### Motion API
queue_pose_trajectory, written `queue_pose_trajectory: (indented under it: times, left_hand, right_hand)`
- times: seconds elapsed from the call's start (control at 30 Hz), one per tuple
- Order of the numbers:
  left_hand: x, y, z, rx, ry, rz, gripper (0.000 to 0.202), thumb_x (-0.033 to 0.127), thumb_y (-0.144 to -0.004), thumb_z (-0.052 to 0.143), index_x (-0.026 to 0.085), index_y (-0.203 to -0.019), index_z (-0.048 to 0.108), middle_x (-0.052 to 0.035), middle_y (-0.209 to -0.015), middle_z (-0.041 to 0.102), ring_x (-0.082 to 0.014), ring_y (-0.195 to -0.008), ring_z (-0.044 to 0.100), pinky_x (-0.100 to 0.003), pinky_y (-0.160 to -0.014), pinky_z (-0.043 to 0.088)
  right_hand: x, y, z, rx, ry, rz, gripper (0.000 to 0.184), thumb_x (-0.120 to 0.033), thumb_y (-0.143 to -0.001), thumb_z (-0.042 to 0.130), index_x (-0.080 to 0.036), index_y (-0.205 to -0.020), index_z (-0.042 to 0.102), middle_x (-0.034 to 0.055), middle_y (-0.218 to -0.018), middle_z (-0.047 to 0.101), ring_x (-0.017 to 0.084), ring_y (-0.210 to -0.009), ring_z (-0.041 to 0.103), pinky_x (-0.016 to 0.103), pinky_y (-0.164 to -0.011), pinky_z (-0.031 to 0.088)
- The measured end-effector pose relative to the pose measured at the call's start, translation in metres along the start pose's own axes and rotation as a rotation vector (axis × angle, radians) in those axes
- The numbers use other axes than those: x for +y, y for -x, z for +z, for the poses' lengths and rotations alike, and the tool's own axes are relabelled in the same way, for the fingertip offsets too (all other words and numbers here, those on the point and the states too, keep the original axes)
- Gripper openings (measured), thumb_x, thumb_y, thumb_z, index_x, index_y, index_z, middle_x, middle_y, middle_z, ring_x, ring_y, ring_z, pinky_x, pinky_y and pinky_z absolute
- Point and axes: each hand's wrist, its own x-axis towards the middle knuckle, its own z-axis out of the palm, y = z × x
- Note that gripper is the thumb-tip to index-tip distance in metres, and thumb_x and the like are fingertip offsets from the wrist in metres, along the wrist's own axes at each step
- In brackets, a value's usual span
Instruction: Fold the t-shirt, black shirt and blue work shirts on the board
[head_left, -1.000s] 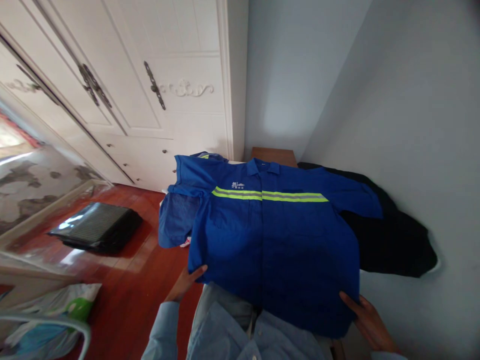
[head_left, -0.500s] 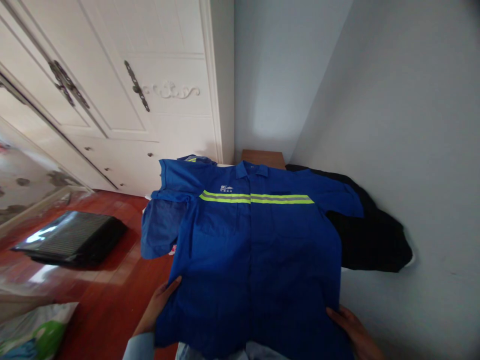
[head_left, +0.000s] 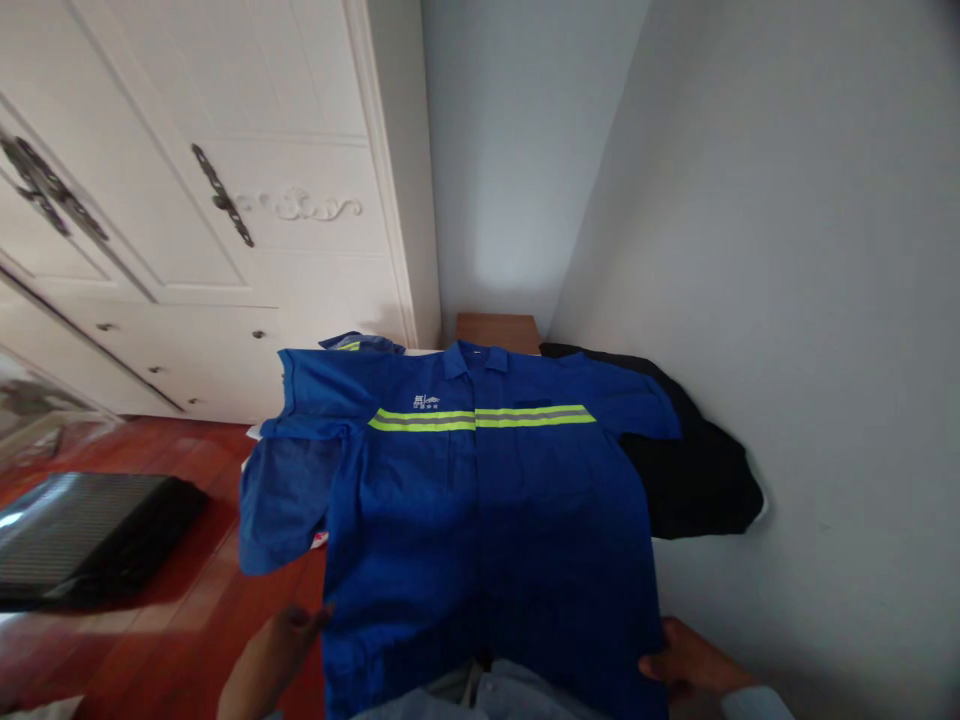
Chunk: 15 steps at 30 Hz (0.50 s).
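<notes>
A blue short-sleeved work shirt [head_left: 420, 520] lies spread out, front side up, collar pointing away from me. A yellow-green and grey reflective band crosses its chest, with a small white logo above it on the left. My left hand [head_left: 274, 650] pinches the shirt's left side edge low down, the fingertips just at the cloth. On the opposite side, my right hand [head_left: 694, 660] grips the lower right edge, thumb on top and fingers beneath. My own clothing covers the bottom hem in the middle.
A white wardrobe [head_left: 300, 270] with dark metal handles stands at the back left. Black cloth [head_left: 697, 480] lies under the right sleeve, and a faded blue garment [head_left: 285, 500] hangs below the left one. A dark plastic-wrapped bundle [head_left: 97, 540] rests on the red wooden floor [head_left: 172, 630].
My view has turned right and come closer over the shirt. My left hand has gone from lying along the edge to pinching it; the right hand now wraps more firmly round its edge.
</notes>
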Motion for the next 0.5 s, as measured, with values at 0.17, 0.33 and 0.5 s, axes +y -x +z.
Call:
queue_pose_trajectory:
  times: [0.17,0.33,0.5]
  left_hand:
    - [0.096,-0.001,-0.022,0.077,0.220,0.331,0.054,0.079,-0.065,0.064,0.026,-0.068,0.068,-0.0028,-0.060,0.066,-0.0280,-0.062,0.066,-0.033,-0.058,0.047]
    - [0.222,-0.006,-0.019,0.007,0.331,0.760,0.045,0.062,-0.076,0.072,0.023,-0.098,0.075,-0.0054,-0.085,0.075,-0.0261,-0.081,0.069,-0.032,-0.075,0.053]
    - [0.331,-0.063,0.007,0.045,0.128,1.153,0.047,0.054,-0.094,0.056,0.016,-0.120,0.068,-0.0127,-0.121,0.071,-0.0277,-0.115,0.065,-0.040,-0.103,0.049]
  right_hand:
    - [-0.016,-0.011,0.012,0.059,0.070,-0.019,0.059,-0.030,-0.035,0.084,-0.024,-0.093,0.074,0.0055,-0.085,0.077,0.025,-0.070,0.071,0.026,-0.047,0.050]
    - [-0.058,0.017,-0.011,0.131,0.268,0.045,0.017,-0.033,-0.051,0.078,-0.021,-0.059,0.067,0.0030,-0.057,0.067,0.022,-0.053,0.065,0.030,-0.046,0.050]
    - [-0.137,0.076,-0.066,0.107,0.246,-0.190,0.031,-0.048,-0.072,0.075,-0.020,-0.087,0.077,0.0078,-0.078,0.077,0.020,-0.059,0.070,0.027,-0.052,0.052]
